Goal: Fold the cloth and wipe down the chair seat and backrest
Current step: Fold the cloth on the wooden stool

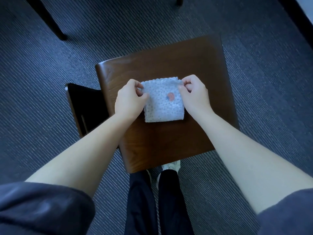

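Note:
A pale, dotted cloth (162, 104) with a small pink mark lies folded into a rough square on the dark brown wooden chair seat (194, 65). My left hand (129, 98) pinches the cloth's far left corner with curled fingers. My right hand (194, 94) pinches its far right corner the same way. The cloth's near edge rests flat on the seat. The chair's dark backrest (84, 106) drops off to the left of the seat, mostly in shadow.
Blue-grey ribbed carpet (254, 82) surrounds the chair. A dark furniture leg (55, 26) stands at the upper left, another at the top edge. My dark trouser legs (157, 200) and a white shoe (171, 167) are just below the seat's near edge.

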`<state>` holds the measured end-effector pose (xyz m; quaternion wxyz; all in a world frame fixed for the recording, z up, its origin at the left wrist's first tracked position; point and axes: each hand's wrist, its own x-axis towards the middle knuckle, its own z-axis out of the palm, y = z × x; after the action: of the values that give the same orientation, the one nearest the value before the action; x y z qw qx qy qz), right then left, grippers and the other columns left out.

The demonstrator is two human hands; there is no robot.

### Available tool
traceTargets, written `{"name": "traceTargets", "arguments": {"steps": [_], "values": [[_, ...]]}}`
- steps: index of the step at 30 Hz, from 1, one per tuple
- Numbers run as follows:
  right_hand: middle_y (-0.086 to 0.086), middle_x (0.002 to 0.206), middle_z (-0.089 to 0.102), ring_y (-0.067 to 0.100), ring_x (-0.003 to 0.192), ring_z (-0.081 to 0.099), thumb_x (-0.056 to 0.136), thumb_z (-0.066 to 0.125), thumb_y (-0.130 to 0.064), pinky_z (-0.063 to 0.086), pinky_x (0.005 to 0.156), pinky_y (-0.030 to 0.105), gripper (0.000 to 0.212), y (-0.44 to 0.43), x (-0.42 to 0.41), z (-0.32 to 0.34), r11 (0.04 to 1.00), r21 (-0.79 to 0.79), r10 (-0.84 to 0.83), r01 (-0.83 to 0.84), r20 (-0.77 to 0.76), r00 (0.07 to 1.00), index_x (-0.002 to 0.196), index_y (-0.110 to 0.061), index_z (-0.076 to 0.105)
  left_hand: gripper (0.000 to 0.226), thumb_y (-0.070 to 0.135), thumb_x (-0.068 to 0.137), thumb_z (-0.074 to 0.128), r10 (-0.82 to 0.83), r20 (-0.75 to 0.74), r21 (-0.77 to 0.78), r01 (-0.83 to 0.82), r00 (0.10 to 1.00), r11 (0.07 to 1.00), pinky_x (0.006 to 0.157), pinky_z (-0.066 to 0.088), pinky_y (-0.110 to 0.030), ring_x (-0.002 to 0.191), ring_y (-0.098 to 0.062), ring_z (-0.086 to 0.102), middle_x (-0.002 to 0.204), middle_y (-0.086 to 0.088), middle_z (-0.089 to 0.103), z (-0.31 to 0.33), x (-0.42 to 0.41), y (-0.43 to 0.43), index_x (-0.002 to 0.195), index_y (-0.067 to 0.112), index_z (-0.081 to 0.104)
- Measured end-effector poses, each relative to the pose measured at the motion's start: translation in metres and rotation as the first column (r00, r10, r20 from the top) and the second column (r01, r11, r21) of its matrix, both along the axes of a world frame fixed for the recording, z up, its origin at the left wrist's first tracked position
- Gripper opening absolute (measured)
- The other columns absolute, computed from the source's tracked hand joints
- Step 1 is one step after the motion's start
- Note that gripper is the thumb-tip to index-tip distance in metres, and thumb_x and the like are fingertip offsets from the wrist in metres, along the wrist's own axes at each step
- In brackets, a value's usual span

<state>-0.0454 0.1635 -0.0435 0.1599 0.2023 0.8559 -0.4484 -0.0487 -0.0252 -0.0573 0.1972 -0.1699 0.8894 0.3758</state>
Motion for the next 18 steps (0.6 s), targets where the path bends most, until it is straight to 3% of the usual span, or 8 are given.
{"name": "traceTargets", "arguments": {"steps": [2, 4, 7, 10, 12, 15, 18], "values": [[-0.004, 0.067, 0.058, 0.003, 0.056, 0.046, 0.094, 0.054, -0.019, 0.043, 0.058, 0.022, 0.003, 0.001, 0.0, 0.002, 0.999, 0.003, 0.038, -0.038, -0.035, 0.999, 0.091, -0.019, 0.055, 0.03, 0.025, 0.085, 0.066, -0.112, -0.083, -0.059, 0.107, 0.99, 0.993, 0.08, 0.052, -0.036, 0.091, -0.012, 0.058, 0.098, 0.009, 0.061, 0.0, -0.002, -0.003, 0.113, 0.024, 0.056], [0.005, 0.071, 0.061, 0.016, 0.059, 0.049, 0.093, 0.054, -0.017, 0.045, 0.061, 0.03, 0.002, 0.002, -0.001, 0.004, 0.996, -0.046, 0.069, -0.071, -0.04, 0.997, 0.091, -0.017, 0.055, 0.044, 0.024, 0.084, 0.067, -0.273, -0.179, -0.097, 0.259, 0.945, 0.961, 0.09, 0.047, -0.035, 0.106, -0.013, 0.052, 0.116, 0.006, 0.055, 0.0, -0.006, -0.004, 0.126, 0.024, 0.054], [0.01, 0.078, 0.065, 0.03, 0.076, 0.06, 0.093, 0.056, -0.017, 0.051, 0.07, 0.043, 0.003, 0.004, -0.001, 0.004, 0.985, -0.121, 0.125, -0.125, -0.009, 0.992, 0.092, -0.016, 0.054, 0.06, 0.019, 0.085, 0.061, -0.472, -0.209, -0.068, 0.469, 0.856, 0.88, 0.103, 0.028, -0.034, 0.129, -0.015, 0.037, 0.136, 0.009, 0.051, 0.007, -0.017, -0.001, 0.142, 0.025, 0.043], [0.017, 0.078, 0.062, 0.028, 0.068, 0.056, 0.093, 0.055, -0.016, 0.047, 0.065, 0.042, 0.004, 0.005, -0.002, 0.005, 0.978, -0.156, 0.137, -0.139, -0.024, 0.99, 0.094, -0.013, 0.054, 0.055, 0.014, 0.088, 0.051, -0.58, -0.175, -0.029, 0.585, 0.796, 0.811, 0.107, 0.025, -0.038, 0.121, -0.012, 0.041, 0.12, 0.01, 0.056, 0.012, -0.024, 0.003, 0.142, 0.023, 0.042], [0.018, 0.078, 0.061, 0.029, 0.066, 0.052, 0.093, 0.055, -0.016, 0.046, 0.064, 0.041, 0.004, 0.005, -0.004, 0.006, 0.979, -0.166, 0.119, -0.122, -0.031, 0.992, 0.094, -0.012, 0.054, 0.038, 0.016, 0.092, 0.049, -0.599, -0.144, -0.054, 0.599, 0.787, 0.799, 0.104, 0.028, -0.037, 0.104, -0.012, 0.046, 0.101, 0.009, 0.053, 0.011, -0.028, 0.0, 0.129, 0.021, 0.053], [0.022, 0.079, 0.06, 0.029, 0.066, 0.052, 0.093, 0.053, -0.02, 0.048, 0.066, 0.042, 0.004, 0.004, -0.007, 0.005, 0.981, -0.176, 0.083, -0.08, 0.009, 0.996, 0.093, -0.015, 0.054, 0.01, 0.027, 0.093, 0.057, -0.501, -0.114, -0.047, 0.499, 0.858, 0.865, 0.079, 0.038, -0.028, 0.084, -0.013, 0.051, 0.082, 0.009, 0.052, 0.005, -0.031, -0.01, 0.092, 0.018, 0.061], [0.007, 0.067, 0.057, 0.009, 0.06, 0.048, 0.094, 0.052, -0.022, 0.043, 0.06, 0.025, 0.004, 0.002, -0.013, -0.003, 0.994, -0.104, 0.044, -0.036, 0.067, 0.997, 0.093, -0.02, 0.055, 0.015, 0.029, 0.092, 0.061, -0.248, -0.069, 0.005, 0.249, 0.966, 0.968, 0.064, 0.039, -0.019, 0.074, -0.003, 0.052, 0.076, 0.012, 0.056, 0.001, -0.028, -0.018, 0.08, 0.02, 0.058]]}}
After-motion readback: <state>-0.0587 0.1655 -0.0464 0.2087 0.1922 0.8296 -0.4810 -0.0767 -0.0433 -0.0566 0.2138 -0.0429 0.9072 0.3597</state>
